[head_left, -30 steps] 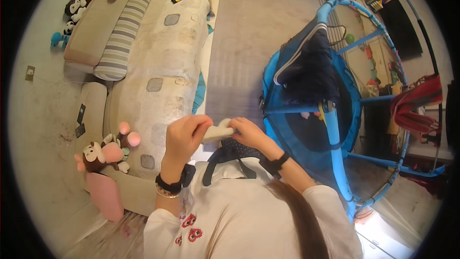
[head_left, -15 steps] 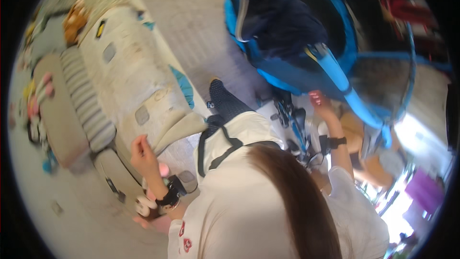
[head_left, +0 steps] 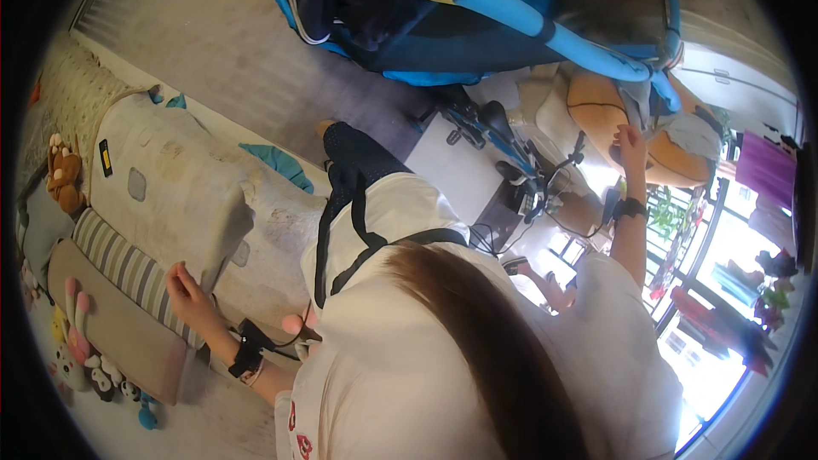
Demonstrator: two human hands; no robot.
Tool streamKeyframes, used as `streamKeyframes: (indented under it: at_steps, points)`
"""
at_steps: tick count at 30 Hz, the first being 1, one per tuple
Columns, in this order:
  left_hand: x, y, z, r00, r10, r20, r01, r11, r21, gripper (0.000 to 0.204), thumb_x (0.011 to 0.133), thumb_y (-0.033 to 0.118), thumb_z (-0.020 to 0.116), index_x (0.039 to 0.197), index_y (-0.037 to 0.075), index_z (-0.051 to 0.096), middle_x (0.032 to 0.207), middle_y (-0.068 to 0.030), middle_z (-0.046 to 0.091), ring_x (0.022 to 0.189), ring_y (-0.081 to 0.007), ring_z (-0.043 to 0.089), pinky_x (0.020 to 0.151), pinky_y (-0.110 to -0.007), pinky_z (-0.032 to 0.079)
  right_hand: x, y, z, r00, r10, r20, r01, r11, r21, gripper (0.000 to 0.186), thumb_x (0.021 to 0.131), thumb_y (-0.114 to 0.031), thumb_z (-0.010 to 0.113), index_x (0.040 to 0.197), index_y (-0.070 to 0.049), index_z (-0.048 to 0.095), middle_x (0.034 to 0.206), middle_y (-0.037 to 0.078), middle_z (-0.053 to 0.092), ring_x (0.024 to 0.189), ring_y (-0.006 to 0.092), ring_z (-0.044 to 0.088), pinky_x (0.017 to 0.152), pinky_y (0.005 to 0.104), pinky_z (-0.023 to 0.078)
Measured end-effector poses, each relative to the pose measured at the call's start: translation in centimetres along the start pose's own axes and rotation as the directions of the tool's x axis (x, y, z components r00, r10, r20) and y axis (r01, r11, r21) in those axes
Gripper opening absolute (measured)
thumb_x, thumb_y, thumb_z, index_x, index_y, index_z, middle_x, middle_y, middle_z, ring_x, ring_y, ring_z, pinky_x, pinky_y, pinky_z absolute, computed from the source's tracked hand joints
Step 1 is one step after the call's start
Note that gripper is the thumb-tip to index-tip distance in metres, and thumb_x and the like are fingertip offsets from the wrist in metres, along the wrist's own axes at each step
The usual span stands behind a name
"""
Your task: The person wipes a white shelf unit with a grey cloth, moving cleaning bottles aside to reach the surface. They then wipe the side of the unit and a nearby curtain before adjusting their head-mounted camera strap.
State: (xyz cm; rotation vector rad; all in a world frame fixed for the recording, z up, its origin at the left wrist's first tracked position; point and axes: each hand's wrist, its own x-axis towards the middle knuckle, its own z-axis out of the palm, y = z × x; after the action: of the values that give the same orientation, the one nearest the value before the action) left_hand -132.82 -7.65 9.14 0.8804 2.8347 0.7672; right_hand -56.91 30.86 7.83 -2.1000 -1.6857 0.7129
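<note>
My left hand (head_left: pixel 189 294) hangs in the air beside the striped cushion (head_left: pixel 128 268) on the sofa, its fingers loosely bent and nothing in them. My right hand (head_left: pixel 630 150) is held out to the right, in front of a tan beanbag-like seat (head_left: pixel 596 102). Its fingers are half curled, small in the picture, and no held thing shows. A black strap with a small device (head_left: pixel 250 347) is on my left wrist, and a similar device (head_left: pixel 626 206) sits on my right wrist.
The sofa (head_left: pixel 170 170) with a pale cover runs along the left, with a black-and-yellow object (head_left: pixel 105 158) and plush toys (head_left: pixel 64 175) on it. A blue-padded trampoline (head_left: pixel 545 30) with dark clothing (head_left: pixel 366 0) stands ahead. A small bicycle (head_left: pixel 503 140) is at right, near bright windows.
The view has swung to the right, so the trampoline and sofa sit further left and more of the windows shows. Both my arms have spread outward; the right fingers look more curled.
</note>
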Motion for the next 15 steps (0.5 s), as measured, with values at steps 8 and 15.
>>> streamKeyframes:
  at_steps: [8,15]
  points:
    - [0.4,-0.4,0.5,0.977,0.212,-0.008,-0.211,0.977,0.022,0.023,0.097,0.024,0.055,0.097,0.003,0.063,0.076,-0.0036,0.061,0.065,-0.011,0.053,0.06,-0.024,0.044,-4.7,3.4,-3.9,0.998,0.014,-0.067,-0.012,1.0,0.025,0.026,0.094,-0.022,0.056,0.102,0.002,0.064,0.082,0.008,0.065,0.073,0.0115,0.061,0.066,0.0243,0.049]
    - [-2.4,2.4,2.2,0.926,0.361,0.113,-0.363,0.932,0.0,0.02,0.097,0.021,0.056,0.097,0.001,0.062,0.073,-0.003,0.058,0.06,-0.0075,0.046,0.056,-0.022,0.04,-7.7,5.1,-5.4,0.998,0.041,-0.04,-0.043,0.999,-0.033,0.027,0.093,-0.022,0.054,0.104,0.001,0.063,0.086,0.009,0.066,0.076,0.0148,0.063,0.07,0.0263,0.05]
